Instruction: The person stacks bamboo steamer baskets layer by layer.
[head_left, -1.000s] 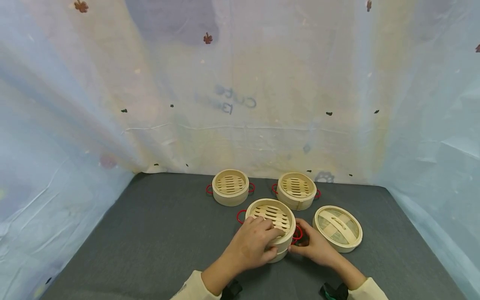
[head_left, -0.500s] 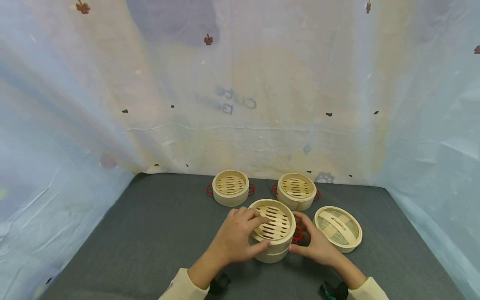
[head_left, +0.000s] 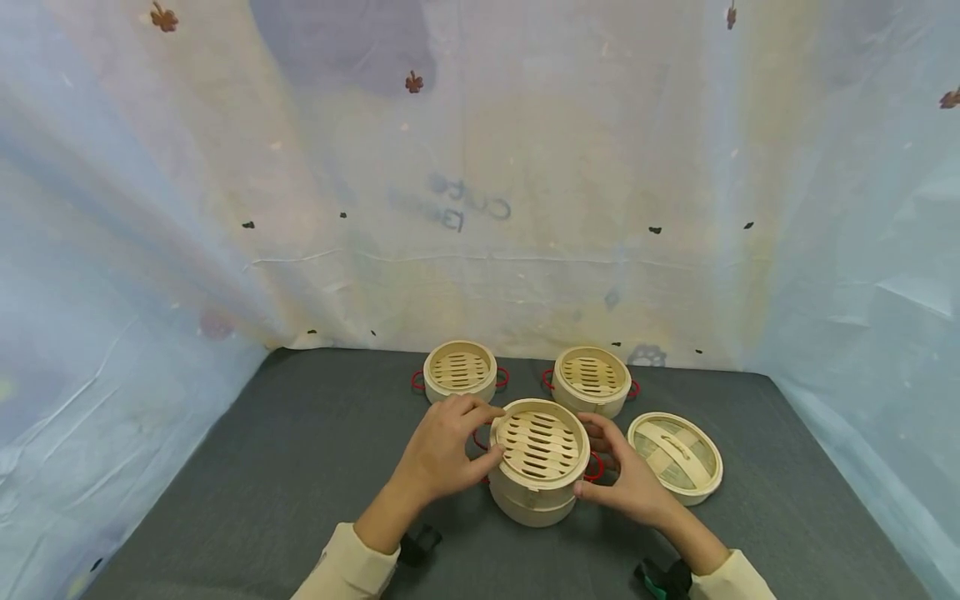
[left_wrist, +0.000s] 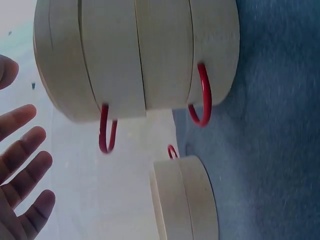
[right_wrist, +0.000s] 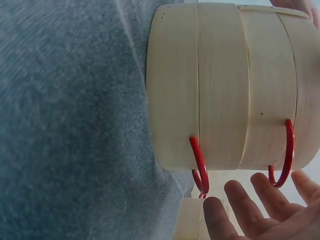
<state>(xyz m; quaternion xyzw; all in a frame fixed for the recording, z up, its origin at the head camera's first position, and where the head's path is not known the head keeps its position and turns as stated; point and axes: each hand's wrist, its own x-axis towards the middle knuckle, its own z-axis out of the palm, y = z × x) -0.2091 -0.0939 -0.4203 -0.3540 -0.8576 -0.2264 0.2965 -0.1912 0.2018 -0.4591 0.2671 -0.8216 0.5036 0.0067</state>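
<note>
In the middle stands a stack of two bamboo steamer baskets [head_left: 536, 492], the upper one showing its slatted floor. My left hand [head_left: 444, 450] hovers at the left rim, fingers spread; the left wrist view shows a gap between its fingertips [left_wrist: 30, 145] and the basket wall. Beside the stack's right side is my right hand [head_left: 628, 479], thumb near the front wall and fingers loosely bent further back. In the right wrist view its fingers [right_wrist: 270, 200] lie close to the upper red handle [right_wrist: 288, 155], not curled round it. A lower red handle [right_wrist: 200, 165] is below.
Two more steamer baskets with red handles, a left one [head_left: 460, 372] and a right one [head_left: 592, 379], stand at the back. A woven bamboo lid [head_left: 678, 457] lies right of my right hand. A patterned curtain [head_left: 480, 167] hangs behind the grey table [head_left: 330, 450].
My left hand has moved from over the upper basket leftward to beside its rim, uncovering the slats. The upper basket has turned slightly, and its left handle is visible again. My right hand stays nearly in place.
</note>
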